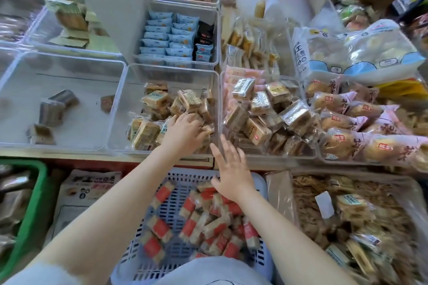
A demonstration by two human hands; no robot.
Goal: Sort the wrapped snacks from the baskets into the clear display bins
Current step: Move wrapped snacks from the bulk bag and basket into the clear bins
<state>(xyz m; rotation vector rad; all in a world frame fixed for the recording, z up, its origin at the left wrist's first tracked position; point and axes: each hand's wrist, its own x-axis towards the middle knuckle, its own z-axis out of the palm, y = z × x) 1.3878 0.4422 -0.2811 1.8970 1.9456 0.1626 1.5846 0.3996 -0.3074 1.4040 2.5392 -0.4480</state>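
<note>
A pale blue slotted basket (263, 192) stands in front of me, holding several red-and-beige wrapped snacks (192, 222). Above it is a row of clear display bins. The middle bin (118, 111) holds a pile of tan wrapped snack packs (159, 99). My left hand (185, 133) reaches into this bin and lies palm down on the pile, fingers curled over the packs; whether it grips one is hidden. My right hand (231, 169) hovers over the basket's far edge, just below the bins' front rim, fingers spread and empty.
The left bin (69, 69) holds a few dark packs. The right bin (221, 90) is full of brown packs. Pink-wrapped breads (354, 120) lie further right. A green basket (34, 192), a cardboard box (90, 186) and a clear crate of snacks (361, 227) flank the blue basket.
</note>
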